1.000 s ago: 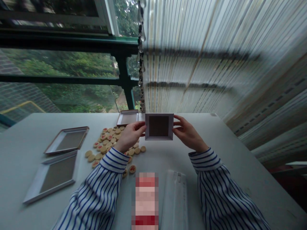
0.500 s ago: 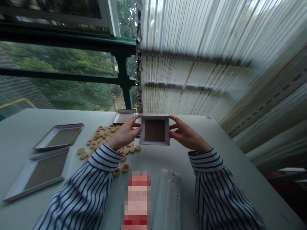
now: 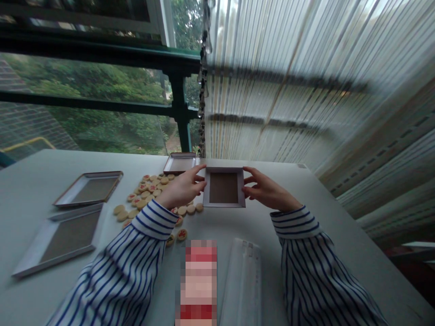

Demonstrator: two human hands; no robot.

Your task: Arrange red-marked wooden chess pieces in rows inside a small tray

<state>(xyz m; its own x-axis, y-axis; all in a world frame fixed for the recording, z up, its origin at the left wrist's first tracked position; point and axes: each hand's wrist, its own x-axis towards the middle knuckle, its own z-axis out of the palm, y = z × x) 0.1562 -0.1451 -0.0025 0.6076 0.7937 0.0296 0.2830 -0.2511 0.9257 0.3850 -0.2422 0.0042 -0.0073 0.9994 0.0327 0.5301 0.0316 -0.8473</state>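
Holding the small open cardboard tray toward the worktop's far edge, the left hand and right hand grip opposite sides with their fingers; light, matched pressure should spare its walls; the left cuff is best kept off the Chinese chess pieces.

I was at a white table by a green-framed window, trees and a brick wall outside, stringy pale curtain off to my right, daylight kinda dim and greyish.
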